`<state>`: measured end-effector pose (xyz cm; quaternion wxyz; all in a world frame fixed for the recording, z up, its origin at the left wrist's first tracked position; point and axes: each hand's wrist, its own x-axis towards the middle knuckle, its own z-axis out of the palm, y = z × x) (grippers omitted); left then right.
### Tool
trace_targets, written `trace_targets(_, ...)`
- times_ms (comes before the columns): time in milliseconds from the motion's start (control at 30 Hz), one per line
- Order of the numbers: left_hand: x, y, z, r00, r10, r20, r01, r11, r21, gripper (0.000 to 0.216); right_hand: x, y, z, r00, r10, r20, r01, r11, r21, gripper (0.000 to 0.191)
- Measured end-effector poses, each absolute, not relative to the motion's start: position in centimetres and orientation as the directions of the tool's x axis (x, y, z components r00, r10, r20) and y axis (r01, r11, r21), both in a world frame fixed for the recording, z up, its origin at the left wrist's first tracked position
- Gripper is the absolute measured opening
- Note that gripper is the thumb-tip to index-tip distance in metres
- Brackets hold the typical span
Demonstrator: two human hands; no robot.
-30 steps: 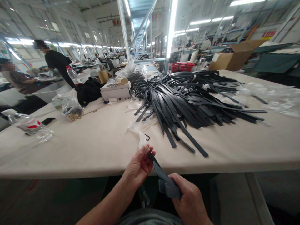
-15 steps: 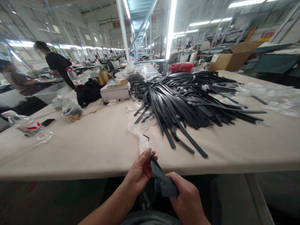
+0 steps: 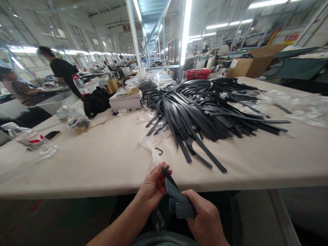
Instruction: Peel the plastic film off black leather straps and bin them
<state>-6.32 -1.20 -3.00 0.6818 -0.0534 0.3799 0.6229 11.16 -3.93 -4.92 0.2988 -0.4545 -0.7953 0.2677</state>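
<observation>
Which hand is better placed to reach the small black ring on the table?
Left hand, probably: it pinches the strap just short of the ring; the right hand grips the folded end, farther away.

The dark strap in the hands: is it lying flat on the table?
No, the left hand and right hand hold the dark strap in the air, before the table edge.

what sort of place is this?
Probably a belt or strap workshop: heap of black straps on a long worktable, other workers behind, left hand and right hand holding a dark strap.
</observation>
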Motion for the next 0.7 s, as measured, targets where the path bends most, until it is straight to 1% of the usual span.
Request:
trace_targets(100,-5.5,-1.9,-3.9,-0.041,0.827,-0.56,-0.879,0.237,0.415,0.023,10.7,-3.6,-4.6,-0.399,0.895,0.199,0.569,0.412,-0.712,0.014)
trace_targets(167,-4.6,-2.6,-4.6,-0.002,0.853,-0.522,-0.854,0.271,0.444,0.024,10.3,-3.1,-4.2,-0.389,0.9,0.199,0.543,0.398,-0.739,0.01)
trace_targets(267,-4.1,-2.7,-4.6,0.055,0.881,-0.47,-0.8,0.32,0.507,0.024,10.3,-2.6,-3.8,-0.376,0.909,0.177,0.458,0.349,-0.818,0.015)
trace_targets(333,-5.0,-1.9,-3.9,0.012,0.882,-0.47,-0.789,0.297,0.537,0.027,10.8,-2.8,-4.2,-0.416,0.903,0.11,0.412,0.295,-0.862,0.024)
trace_targets(400,-6.4,-0.9,-3.0,-0.099,0.879,-0.466,-0.793,0.213,0.571,0.031,11.7,-3.5,-5.1,-0.477,0.878,0.02,0.407,0.241,-0.881,0.031)
trace_targets(467,-7.4,-0.3,-2.4,-0.186,0.874,-0.449,-0.783,0.145,0.605,0.035,12.4,-4.2,-6.1,-0.51,0.859,-0.057,0.425,0.193,-0.884,0.033)
trace_targets(500,-7.5,-0.4,-2.3,-0.192,0.877,-0.441,-0.771,0.144,0.62,0.036,12.5,-4.4,-6.4,-0.515,0.854,-0.076,0.427,0.179,-0.887,0.034)
trace_targets(567,-6.8,-1.2,-2.4,-0.13,0.89,-0.436,-0.753,0.198,0.628,0.036,12.4,-4.4,-6.6,-0.508,0.858,-0.077,0.418,0.167,-0.893,0.037)
trace_targets(667,-5.0,-3.0,-3.0,0.054,0.921,-0.385,-0.708,0.307,0.636,0.031,11.7,-3.8,-5.9,-0.458,0.888,-0.045,0.396,0.158,-0.905,0.041)
trace_targets(700,-4.7,-3.4,-3.1,0.083,0.928,-0.364,-0.697,0.315,0.644,0.03,11.5,-3.7,-5.8,-0.447,0.894,-0.04,0.389,0.153,-0.909,0.042)
